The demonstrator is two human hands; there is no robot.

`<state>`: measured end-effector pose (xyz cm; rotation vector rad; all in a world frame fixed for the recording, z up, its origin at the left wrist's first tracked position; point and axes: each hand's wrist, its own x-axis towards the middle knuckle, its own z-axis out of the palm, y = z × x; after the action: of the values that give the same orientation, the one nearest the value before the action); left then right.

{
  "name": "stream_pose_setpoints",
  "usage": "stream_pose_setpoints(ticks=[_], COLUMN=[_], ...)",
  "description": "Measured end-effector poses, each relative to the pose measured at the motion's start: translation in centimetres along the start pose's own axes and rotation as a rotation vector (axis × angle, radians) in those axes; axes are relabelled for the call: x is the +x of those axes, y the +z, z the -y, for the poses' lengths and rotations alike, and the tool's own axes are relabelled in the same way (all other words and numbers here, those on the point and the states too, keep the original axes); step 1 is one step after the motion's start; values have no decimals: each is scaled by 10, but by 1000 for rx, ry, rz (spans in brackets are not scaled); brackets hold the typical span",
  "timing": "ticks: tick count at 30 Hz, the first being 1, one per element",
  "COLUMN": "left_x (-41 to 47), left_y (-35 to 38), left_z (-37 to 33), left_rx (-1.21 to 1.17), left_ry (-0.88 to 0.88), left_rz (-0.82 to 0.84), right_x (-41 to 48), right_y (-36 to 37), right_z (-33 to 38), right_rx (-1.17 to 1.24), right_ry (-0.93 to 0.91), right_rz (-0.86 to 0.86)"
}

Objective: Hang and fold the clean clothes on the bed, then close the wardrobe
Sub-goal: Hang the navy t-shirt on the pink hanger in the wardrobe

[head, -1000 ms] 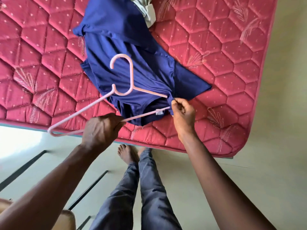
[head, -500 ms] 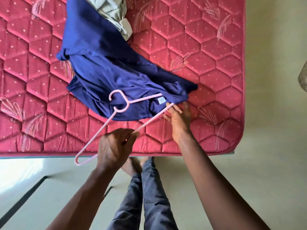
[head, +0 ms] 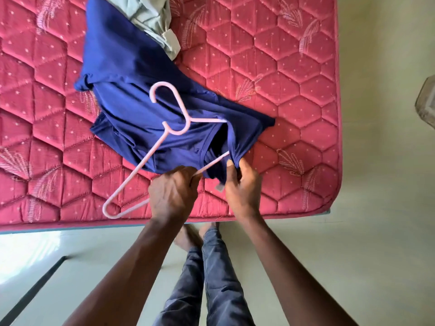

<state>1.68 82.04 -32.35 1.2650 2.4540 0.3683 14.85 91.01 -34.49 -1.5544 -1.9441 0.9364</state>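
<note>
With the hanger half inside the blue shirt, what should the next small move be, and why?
Probably slide the free end of the pink hanger into the neck opening too. Its other end is already inside the blue shirt, the right hand pinches the shirt beside it, and the left hand grips the hanger.

A red quilted mattress (head: 294,90) carries a dark blue shirt (head: 122,55) and, touching it, a crumpled pale grey garment (head: 150,15).
</note>
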Motion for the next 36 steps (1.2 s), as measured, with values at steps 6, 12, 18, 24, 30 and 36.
stream_pose_setpoints(ticks=[6,12,18,24,30,36], left_x=[7,24,1,-9,1,28], left_y=[5,18,-7,9,21,26], left_z=[-33,-51,-19,35,2,-64], left_rx=[94,6,-7,-718,-823,-939], left_ry=[-85,28,241,-539,-319,-331], left_rz=[49,150,-80,115,15,-152], right_x=[-6,5,41,47,29,-8], right_y=[2,22,19,24,15,16], right_z=[4,-1,-5,-11,-15,-4], right_rx=[154,541,605,734,444,602], right_ry=[178,729,846,910,705,551], right_rz=[9,119,123,169,136,303])
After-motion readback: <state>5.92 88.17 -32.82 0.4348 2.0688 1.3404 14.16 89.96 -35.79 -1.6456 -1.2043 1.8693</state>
